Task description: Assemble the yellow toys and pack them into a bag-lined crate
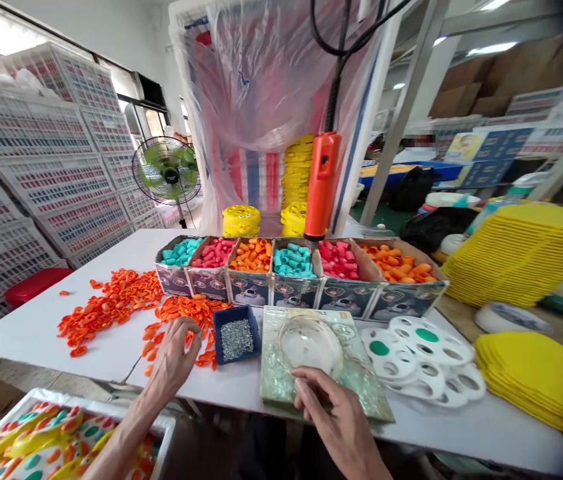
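Fingering glossy orange plastic pcs (111, 303).

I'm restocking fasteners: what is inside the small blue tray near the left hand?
The small blue tray holds a heap of small silvery metal pieces, probably screws; too small to tell. Its floor beneath them is covered.

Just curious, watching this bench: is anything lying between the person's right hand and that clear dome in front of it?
Nothing visible. The right hand rests on the green board just below the clear dome, with only bare board between them.
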Motion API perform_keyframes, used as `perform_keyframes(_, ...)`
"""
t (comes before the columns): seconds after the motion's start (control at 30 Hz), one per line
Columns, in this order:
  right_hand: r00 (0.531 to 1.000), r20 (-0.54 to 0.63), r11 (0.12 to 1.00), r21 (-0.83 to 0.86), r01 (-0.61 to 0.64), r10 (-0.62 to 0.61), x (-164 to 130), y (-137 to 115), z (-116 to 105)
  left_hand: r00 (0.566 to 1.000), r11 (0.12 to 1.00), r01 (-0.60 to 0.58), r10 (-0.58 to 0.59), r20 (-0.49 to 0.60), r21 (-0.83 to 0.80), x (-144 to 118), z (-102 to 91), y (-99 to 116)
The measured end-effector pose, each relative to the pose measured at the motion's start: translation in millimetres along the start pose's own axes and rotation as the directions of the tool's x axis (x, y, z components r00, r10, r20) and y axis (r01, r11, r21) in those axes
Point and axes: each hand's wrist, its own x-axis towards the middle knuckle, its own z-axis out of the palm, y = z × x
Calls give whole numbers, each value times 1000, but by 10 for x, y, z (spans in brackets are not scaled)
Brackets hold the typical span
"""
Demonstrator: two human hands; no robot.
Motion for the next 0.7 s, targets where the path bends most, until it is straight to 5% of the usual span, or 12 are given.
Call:
perform_keyframes(0.17, 1000, 17, 999, -32, 0, 1, 0, -52, 1, 986, 965, -126, 148, 77, -230, 275, 471, 954)
perform_keyframes(0.3, 999, 5, 998, -54, 33, -33, 4, -66, -6, 973, 937, -141, 190, 129, -319, 431, 690, 1362)
perform_keyframes(0.43, 999, 8, 998, -55, 36, -36, 13, -68, -6, 985, 956, -50, 94, 141, -288, 454, 639, 1232)
perform_keyframes(0.7, 999, 15, 996, -67, 53, -52, 32, -21, 12, 991, 988, 12, 10, 136, -156, 330, 478, 476)
